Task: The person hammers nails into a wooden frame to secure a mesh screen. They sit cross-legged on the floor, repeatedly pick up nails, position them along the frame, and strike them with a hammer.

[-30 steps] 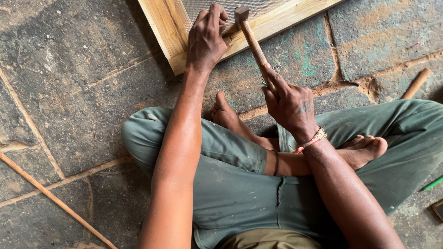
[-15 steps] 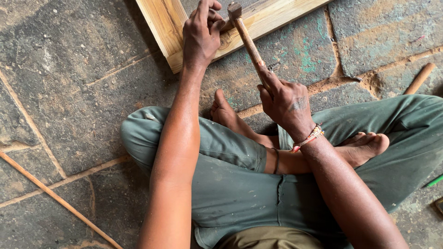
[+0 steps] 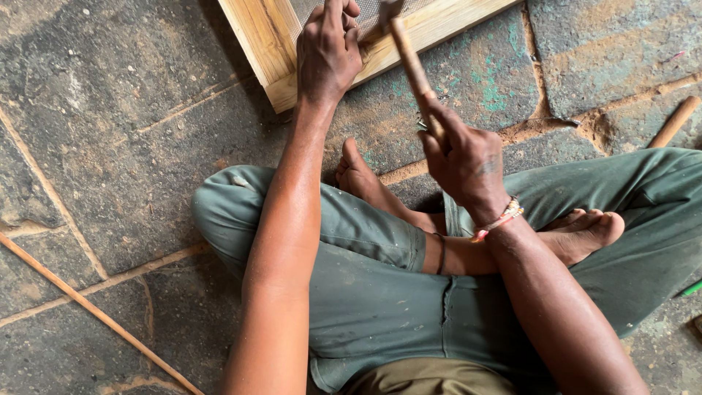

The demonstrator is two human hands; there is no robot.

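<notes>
One wooden frame (image 3: 272, 45) at top, mesh panel (image 3: 369, 7) inside it; both cut off by top edge. One hammer (image 3: 409, 62): wooden handle angled up from below the frame's corner, head blurred at the frame's inner edge, hard to make out.

Two hands. Left hand (image 3: 327, 50) pressed flat-ish on the frame's lower rail, fingers bent over the mesh edge; whatever sits under the fingertips is hidden, so can't tell if anything is pinched there. Right hand (image 3: 464, 157) below and right of the frame, closed tight round the hammer handle's lower end. One thread bracelet (image 3: 499, 219) on that wrist.

Two bare feet crossed below the frame, green trousers (image 3: 365, 292) with pale specks. Stone slab floor (image 3: 110, 146) under everything.

Two sticks: one thin stick (image 3: 88, 307) far left-below the frame, one thicker wooden rod (image 3: 676, 121) right of it, both cut off by picture edges. Small green object at right edge, too cropped to identify.
</notes>
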